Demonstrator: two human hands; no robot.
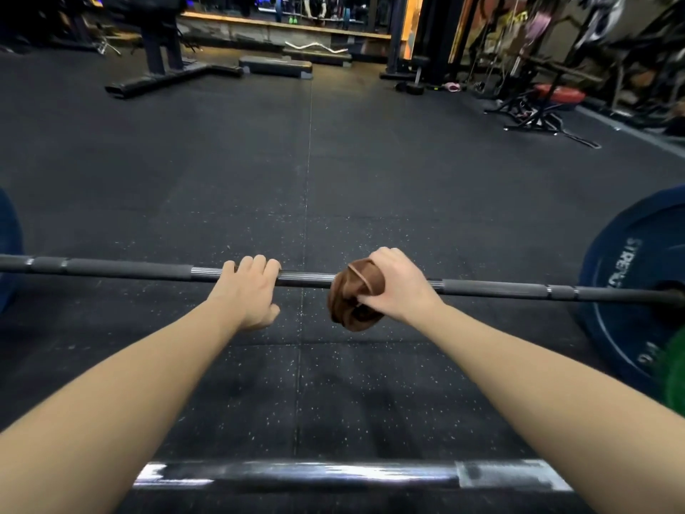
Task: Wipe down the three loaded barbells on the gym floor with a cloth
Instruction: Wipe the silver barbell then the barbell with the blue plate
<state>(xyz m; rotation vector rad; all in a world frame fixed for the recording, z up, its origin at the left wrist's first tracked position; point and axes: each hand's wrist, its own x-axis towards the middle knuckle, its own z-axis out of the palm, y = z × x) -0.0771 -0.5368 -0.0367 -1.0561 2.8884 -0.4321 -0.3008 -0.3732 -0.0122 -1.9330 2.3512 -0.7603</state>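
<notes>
A loaded barbell [129, 270] lies across the black rubber floor, with a blue plate [630, 291] on its right end and a dark blue plate [7, 246] at the left edge. My left hand [252, 291] grips the bar near its middle, fingers curled over the top. My right hand [398, 287] holds a bunched brown cloth [352, 298] wrapped against the bar just right of centre. A second barbell shaft [315, 474], shiny and blurred, crosses the bottom of the view beneath my forearms.
A green plate [676, 372] shows at the right edge. Step platforms [276, 66] and a white curl bar [318, 46] lie at the back. A machine base [166, 74] stands back left, a red-padded bench [556, 96] and racks back right.
</notes>
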